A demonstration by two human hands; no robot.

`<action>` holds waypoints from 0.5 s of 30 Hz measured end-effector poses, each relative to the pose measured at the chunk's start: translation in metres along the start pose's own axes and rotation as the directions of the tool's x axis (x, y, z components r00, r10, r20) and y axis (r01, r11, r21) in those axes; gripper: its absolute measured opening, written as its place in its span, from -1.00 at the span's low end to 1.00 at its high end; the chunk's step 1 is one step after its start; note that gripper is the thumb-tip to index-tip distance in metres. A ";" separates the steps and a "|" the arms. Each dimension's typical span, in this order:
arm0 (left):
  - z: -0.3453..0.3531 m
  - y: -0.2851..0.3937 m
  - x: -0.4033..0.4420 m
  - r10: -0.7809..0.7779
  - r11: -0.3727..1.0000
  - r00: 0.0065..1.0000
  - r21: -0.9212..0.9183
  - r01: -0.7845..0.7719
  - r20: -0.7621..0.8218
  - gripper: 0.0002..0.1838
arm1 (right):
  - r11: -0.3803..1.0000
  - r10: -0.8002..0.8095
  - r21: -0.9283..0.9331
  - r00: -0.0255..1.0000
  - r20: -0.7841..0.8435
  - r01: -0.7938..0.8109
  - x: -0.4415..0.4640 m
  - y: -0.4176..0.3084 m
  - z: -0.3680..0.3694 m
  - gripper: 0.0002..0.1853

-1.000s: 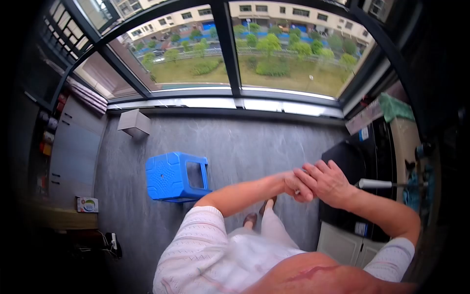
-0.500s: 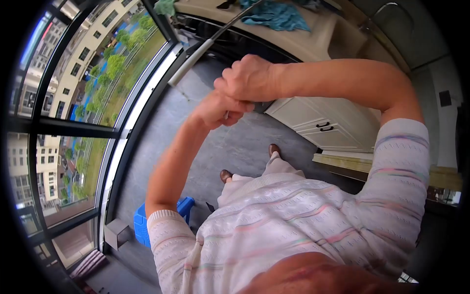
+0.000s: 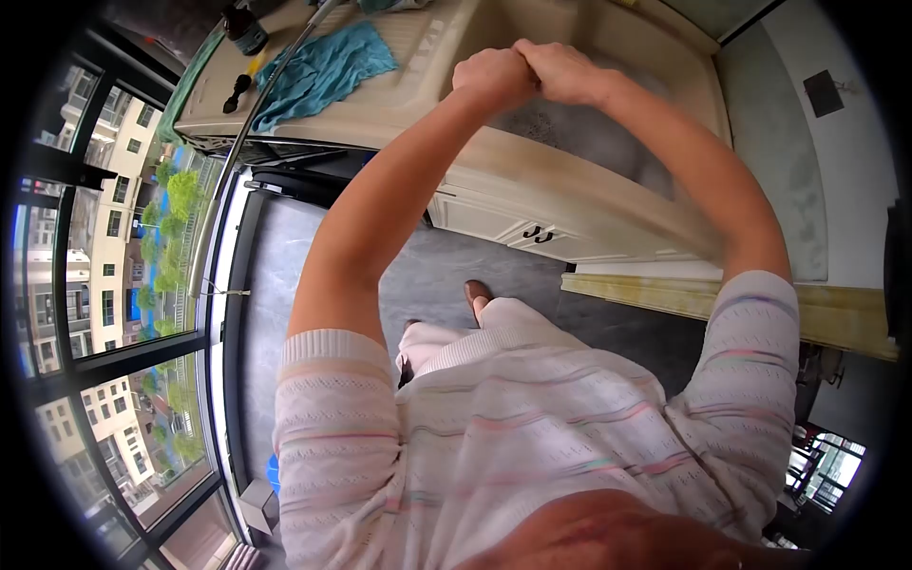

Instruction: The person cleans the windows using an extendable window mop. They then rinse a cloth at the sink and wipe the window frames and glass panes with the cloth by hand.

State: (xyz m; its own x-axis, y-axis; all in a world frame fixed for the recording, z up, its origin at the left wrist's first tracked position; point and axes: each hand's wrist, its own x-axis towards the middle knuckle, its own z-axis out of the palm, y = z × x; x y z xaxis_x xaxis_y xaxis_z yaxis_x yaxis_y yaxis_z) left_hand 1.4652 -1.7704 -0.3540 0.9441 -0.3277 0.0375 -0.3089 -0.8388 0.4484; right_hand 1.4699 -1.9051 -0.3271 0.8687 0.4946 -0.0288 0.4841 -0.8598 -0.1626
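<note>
My left hand (image 3: 496,76) and my right hand (image 3: 562,72) are both closed and pressed against each other over the sink (image 3: 589,163). Whatever lies inside the fingers, if anything, is hidden. Grey, foamy water (image 3: 638,123) fills the basin beneath my right forearm. On the counter left of my hands lies a crumpled teal cloth (image 3: 328,74), touched by neither hand.
A dark bottle (image 3: 245,30) and a small black-handled tool (image 3: 237,93) stand near the cloth. A long pole (image 3: 224,176) leans over the counter edge by the windows. White cabinet doors (image 3: 494,226) are below the sink; grey floor tiles (image 3: 427,271) surround my feet.
My clasped hands have moved from above the floor to over the sink. My body and view have turned right, bringing the basin, foamy water and counter further into sight.
</note>
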 end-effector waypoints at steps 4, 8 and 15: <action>-0.007 -0.027 0.006 0.195 0.719 0.882 -0.674 0.169 0.430 -0.80 | 0.863 -0.398 -0.476 0.808 -0.436 0.168 -0.034 -0.006 -0.003 -0.55; 0.000 -0.023 -0.017 0.578 0.211 0.664 -0.873 0.439 0.474 -0.72 | 0.815 -0.539 -0.493 0.710 -0.452 0.305 -0.036 -0.003 0.011 -0.60; -0.003 -0.014 0.000 0.235 0.516 0.823 -0.784 0.345 0.517 -0.82 | 0.850 -0.457 -0.408 0.850 -0.261 0.332 0.004 0.020 0.009 -0.87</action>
State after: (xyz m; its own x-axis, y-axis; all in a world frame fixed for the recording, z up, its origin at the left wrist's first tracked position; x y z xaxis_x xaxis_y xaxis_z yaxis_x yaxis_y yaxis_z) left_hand 1.4694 -1.7573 -0.3580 0.6449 -0.6918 -0.3249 0.2564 -0.2047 0.9447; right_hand 1.4819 -1.9192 -0.3398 0.5445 0.7804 0.3076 0.7430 -0.6188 0.2548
